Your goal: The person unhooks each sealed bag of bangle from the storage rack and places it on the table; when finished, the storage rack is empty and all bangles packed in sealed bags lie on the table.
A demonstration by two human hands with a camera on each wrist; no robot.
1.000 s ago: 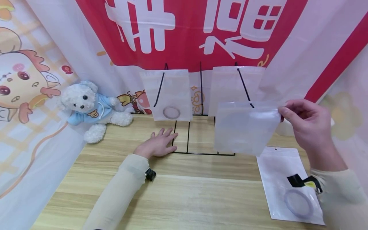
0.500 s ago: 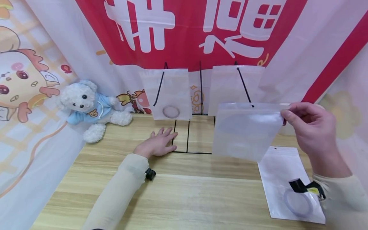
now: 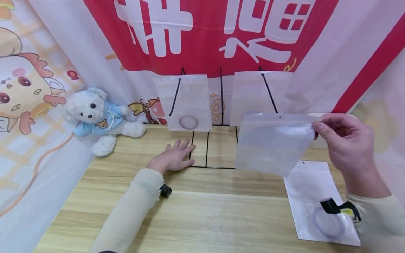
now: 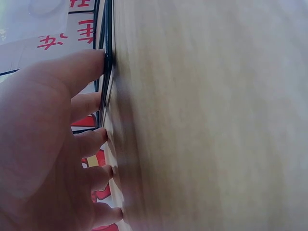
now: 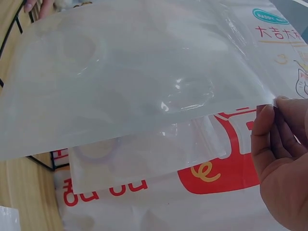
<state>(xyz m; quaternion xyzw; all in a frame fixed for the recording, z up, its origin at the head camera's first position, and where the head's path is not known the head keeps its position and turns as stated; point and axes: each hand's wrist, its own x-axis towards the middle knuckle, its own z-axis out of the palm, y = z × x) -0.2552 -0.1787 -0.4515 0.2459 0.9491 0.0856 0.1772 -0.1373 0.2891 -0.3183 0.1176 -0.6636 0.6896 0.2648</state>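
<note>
My right hand (image 3: 351, 149) pinches the top right corner of a milky plastic zip bag (image 3: 275, 146). The bag's small top hole is close to the tip of the rack's right hook (image 3: 269, 93); whether the tip is through it I cannot tell. In the right wrist view a faint round shape shows through the bag (image 5: 139, 62). My left hand (image 3: 172, 158) lies spread on the table, its fingertips touching the base of the black wire rack (image 3: 207, 151). Another bag (image 3: 250, 93) hangs farther back on the right hook, and one with a ring (image 3: 193, 98) hangs on the left hook.
A white zip bag (image 3: 307, 186) with a pale ring inside lies on the wooden table (image 3: 202, 218) at the right. A white plush dog (image 3: 109, 119) in a blue top sits at the back left. A red and white printed cloth (image 3: 205, 38) hangs behind the rack.
My right hand has shifted slightly right and down with the bag, bringing its hole into sight beside the hook tip. The left hand has stayed in place.
</note>
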